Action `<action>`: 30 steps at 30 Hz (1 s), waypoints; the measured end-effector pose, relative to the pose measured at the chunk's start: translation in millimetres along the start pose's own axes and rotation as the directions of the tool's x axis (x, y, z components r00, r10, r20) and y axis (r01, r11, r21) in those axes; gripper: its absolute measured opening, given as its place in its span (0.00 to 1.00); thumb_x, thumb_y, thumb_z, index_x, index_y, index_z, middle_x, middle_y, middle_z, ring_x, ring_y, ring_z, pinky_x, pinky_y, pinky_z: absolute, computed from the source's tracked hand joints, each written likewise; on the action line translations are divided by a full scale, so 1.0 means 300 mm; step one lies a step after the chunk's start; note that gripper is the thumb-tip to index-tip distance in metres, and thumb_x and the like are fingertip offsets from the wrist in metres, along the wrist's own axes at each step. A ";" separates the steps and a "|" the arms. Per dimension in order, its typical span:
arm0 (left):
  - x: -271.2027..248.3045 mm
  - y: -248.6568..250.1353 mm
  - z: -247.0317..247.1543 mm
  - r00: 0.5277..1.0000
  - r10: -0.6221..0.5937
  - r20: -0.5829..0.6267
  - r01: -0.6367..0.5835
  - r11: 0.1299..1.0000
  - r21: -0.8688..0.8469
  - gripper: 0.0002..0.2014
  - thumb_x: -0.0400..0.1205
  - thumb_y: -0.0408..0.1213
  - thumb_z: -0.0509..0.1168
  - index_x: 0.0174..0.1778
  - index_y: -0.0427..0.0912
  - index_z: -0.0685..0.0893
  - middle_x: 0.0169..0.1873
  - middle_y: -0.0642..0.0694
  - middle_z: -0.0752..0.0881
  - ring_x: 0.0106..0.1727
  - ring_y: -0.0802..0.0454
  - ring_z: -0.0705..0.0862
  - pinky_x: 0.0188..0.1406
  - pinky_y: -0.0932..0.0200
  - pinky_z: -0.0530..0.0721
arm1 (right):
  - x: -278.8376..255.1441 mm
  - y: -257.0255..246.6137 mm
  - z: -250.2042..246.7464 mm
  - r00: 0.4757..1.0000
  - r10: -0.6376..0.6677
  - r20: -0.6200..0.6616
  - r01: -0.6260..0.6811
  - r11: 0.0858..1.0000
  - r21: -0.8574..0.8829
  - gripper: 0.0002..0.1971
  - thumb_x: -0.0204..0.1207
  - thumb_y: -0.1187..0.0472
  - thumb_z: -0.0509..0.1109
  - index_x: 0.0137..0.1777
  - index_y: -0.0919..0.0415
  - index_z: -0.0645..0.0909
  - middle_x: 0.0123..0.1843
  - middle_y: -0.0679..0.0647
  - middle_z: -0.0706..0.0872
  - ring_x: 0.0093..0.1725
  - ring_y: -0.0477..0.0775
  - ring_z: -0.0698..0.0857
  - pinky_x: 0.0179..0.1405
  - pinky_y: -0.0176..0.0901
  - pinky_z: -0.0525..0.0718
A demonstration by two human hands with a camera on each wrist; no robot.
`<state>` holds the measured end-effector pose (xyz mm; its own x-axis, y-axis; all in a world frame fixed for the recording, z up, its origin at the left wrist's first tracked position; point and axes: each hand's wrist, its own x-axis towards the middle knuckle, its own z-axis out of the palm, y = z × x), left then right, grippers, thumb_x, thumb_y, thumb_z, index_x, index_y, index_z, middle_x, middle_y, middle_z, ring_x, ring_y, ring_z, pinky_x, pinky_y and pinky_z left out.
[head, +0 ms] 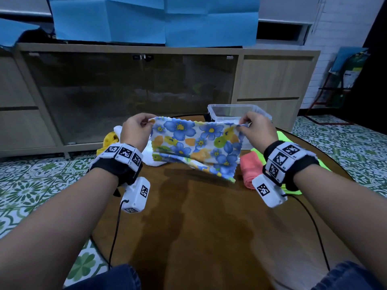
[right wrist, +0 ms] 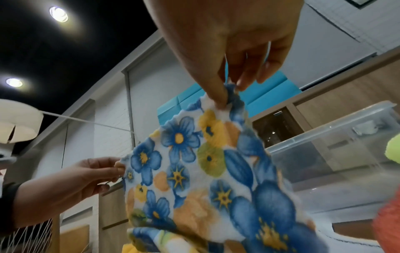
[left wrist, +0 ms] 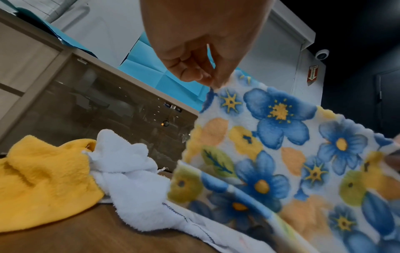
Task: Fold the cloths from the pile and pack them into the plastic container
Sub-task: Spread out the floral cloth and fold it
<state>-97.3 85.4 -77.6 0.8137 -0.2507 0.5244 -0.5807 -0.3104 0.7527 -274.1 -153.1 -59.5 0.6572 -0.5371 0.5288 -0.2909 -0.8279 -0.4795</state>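
A white cloth with blue, yellow and orange flowers (head: 194, 145) (left wrist: 281, 154) (right wrist: 205, 171) hangs stretched above the round wooden table (head: 199, 227). My left hand (head: 136, 126) (left wrist: 199, 68) (right wrist: 95, 172) pinches its upper left corner. My right hand (head: 254, 126) (right wrist: 233, 71) pinches the upper right corner. The cloth's lower edge trails toward the table. Behind it stands the clear plastic container (head: 230, 111) (right wrist: 337, 154), its inside seemingly bare. A yellow cloth (head: 110, 140) (left wrist: 43, 179) and a white cloth (left wrist: 134, 184) lie piled at the left.
A rolled coral cloth (head: 250, 166) and a neon green cloth (head: 287, 139) lie on the table's right side. A long wooden cabinet with glass doors (head: 136, 91) stands behind the table. Patterned floor tiles (head: 31, 185) surround it. Cables (head: 115, 227) trail from the wrist cameras.
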 end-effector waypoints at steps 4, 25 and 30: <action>-0.015 0.025 -0.008 1.000 -0.003 0.029 0.001 0.998 0.069 0.11 0.78 0.27 0.63 0.49 0.40 0.89 0.43 0.41 0.89 0.43 0.51 0.82 0.44 0.63 0.77 | 0.008 0.015 -0.031 1.000 0.018 0.003 -0.019 1.000 0.025 0.03 0.75 0.63 0.69 0.44 0.57 0.84 0.47 0.59 0.88 0.48 0.59 0.83 0.48 0.50 0.81; -0.053 0.095 -0.104 0.995 -0.001 0.096 -0.027 0.955 0.295 0.07 0.79 0.36 0.66 0.48 0.48 0.88 0.39 0.46 0.85 0.48 0.43 0.84 0.40 0.57 0.75 | -0.024 -0.021 -0.107 0.997 -0.074 0.029 0.077 0.992 -0.104 0.09 0.76 0.59 0.68 0.55 0.59 0.83 0.54 0.58 0.87 0.57 0.61 0.82 0.53 0.49 0.80; -0.035 0.036 -0.055 0.960 -0.023 0.279 -0.109 0.887 0.448 0.13 0.80 0.34 0.66 0.60 0.45 0.86 0.54 0.42 0.87 0.56 0.43 0.83 0.45 0.60 0.75 | -0.022 0.023 -0.059 0.988 -0.007 0.152 0.041 0.974 -0.223 0.11 0.78 0.54 0.68 0.51 0.61 0.84 0.52 0.61 0.87 0.55 0.63 0.83 0.49 0.49 0.79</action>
<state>-111.7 99.7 -68.3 0.7872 -0.4895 0.3750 -0.6156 -0.6592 0.4319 -292.7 -158.3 -53.9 0.7569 -0.5010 0.4196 -0.4117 -0.8642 -0.2892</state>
